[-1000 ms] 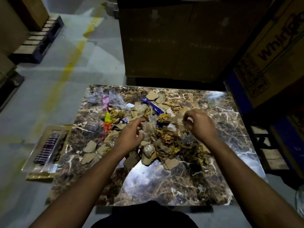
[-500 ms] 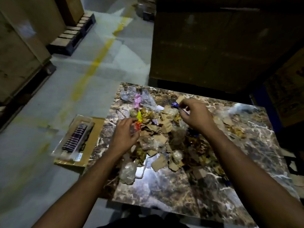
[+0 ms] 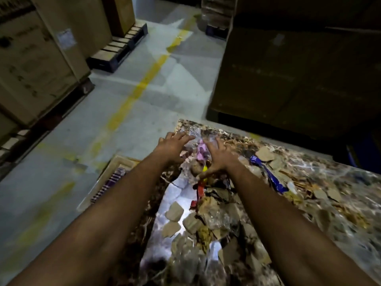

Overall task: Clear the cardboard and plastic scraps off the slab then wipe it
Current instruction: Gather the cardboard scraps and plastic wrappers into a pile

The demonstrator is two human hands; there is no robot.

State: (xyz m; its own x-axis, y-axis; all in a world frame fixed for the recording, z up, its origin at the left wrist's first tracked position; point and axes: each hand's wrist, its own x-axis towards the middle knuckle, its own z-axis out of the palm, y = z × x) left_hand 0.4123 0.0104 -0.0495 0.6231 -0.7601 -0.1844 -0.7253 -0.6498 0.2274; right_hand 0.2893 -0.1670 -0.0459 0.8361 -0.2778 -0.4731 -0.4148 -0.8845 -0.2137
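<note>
A dim warehouse floor surrounds the marble slab. At centre frame, the left hand and right hand, fingers spread and released, flank clear plastic scraps. Clearing is underway; next they likely close in and gather. Cardboard scraps lie below.

One marble slab; two hands; one blue wrapper; many cardboard scraps.

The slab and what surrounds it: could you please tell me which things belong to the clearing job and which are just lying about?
Part of the job:
- marble slab
- cardboard scraps
- clear plastic between the left hand and right hand
- blue wrapper

Just lying about:
- packaged tray on the floor
- big cartons
- pallets
</note>
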